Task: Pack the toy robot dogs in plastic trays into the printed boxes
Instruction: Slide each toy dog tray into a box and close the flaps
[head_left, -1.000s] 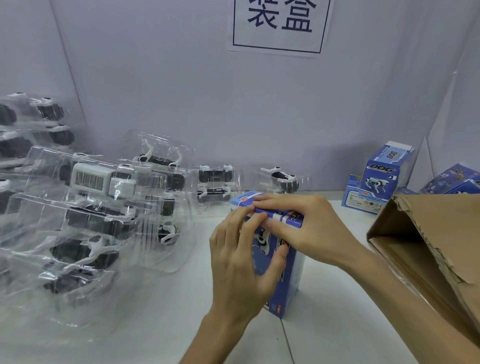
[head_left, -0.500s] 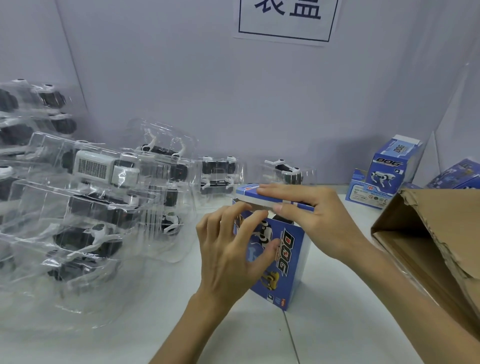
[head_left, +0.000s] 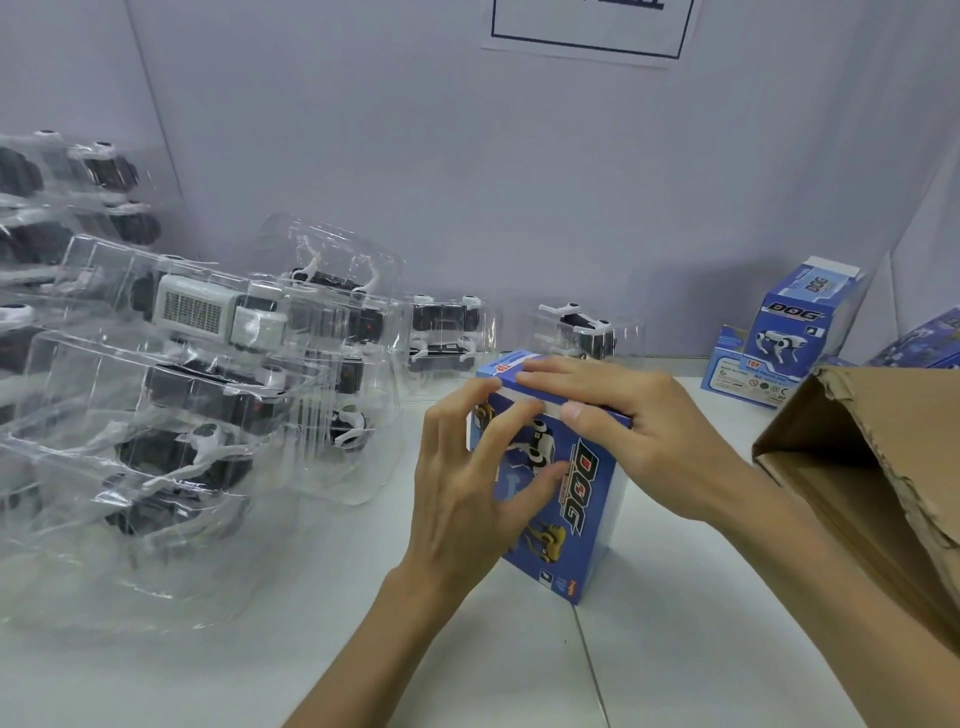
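Spread and lightly bent, the fingers of the left hand (head_left: 462, 483) brace the front of the printed box (head_left: 582, 519), which stands upright mid-table with its long axis vertical. The right hand (head_left: 634, 415) lies flat on the top flap (head_left: 506, 366), fingers straight, thumb over the front edge. Seating the flap probably needs a straight downward press from that nearer hand.

An open brown carton (head_left: 893, 457) lies right; a paper sign (head_left: 587, 31) hangs on the wall.
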